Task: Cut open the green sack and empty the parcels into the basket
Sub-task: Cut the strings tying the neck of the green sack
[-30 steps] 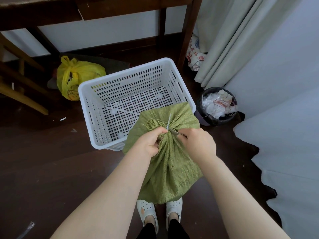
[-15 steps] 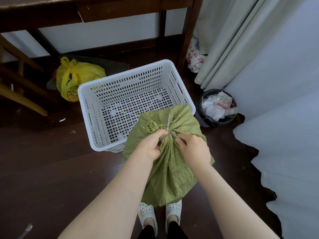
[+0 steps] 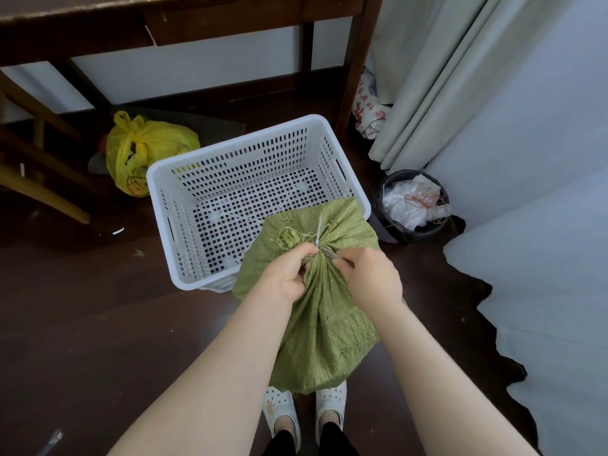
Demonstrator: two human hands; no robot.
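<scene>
**Hands hardly shifted at the sack's tied neck**

Since a second ago almost nothing has moved: both hands stay at the gathered neck of the green sack point(image 3: 329, 340), and the right hand point(image 3: 371, 278) has only crept slightly closer to the knot.

The left hand point(image 3: 289, 274) grips the bunched cloth just below the tie, its fingers curled tight around it. The right hand is closed round a thin metal tool point(image 3: 332, 255), whose tip lies against the neck by the white cable tie point(image 3: 319, 230). Whether it is a knife or scissors I cannot tell. The tie's free end sticks up from the gather, with frayed green threads beside it.

The sack hangs full from the hands, in front of the person's white shoes point(image 3: 279, 409). Its flared top overlaps the near right corner of the white basket point(image 3: 230, 151), which stands on the dark wooden floor point(image 3: 98, 307) and shows its perforated bottom.

A knotted yellow bag point(image 3: 148, 149) lies behind the basket's left corner. A black bin point(image 3: 411, 205) stands to the basket's right, near the pale curtain point(image 3: 427, 77).
</scene>
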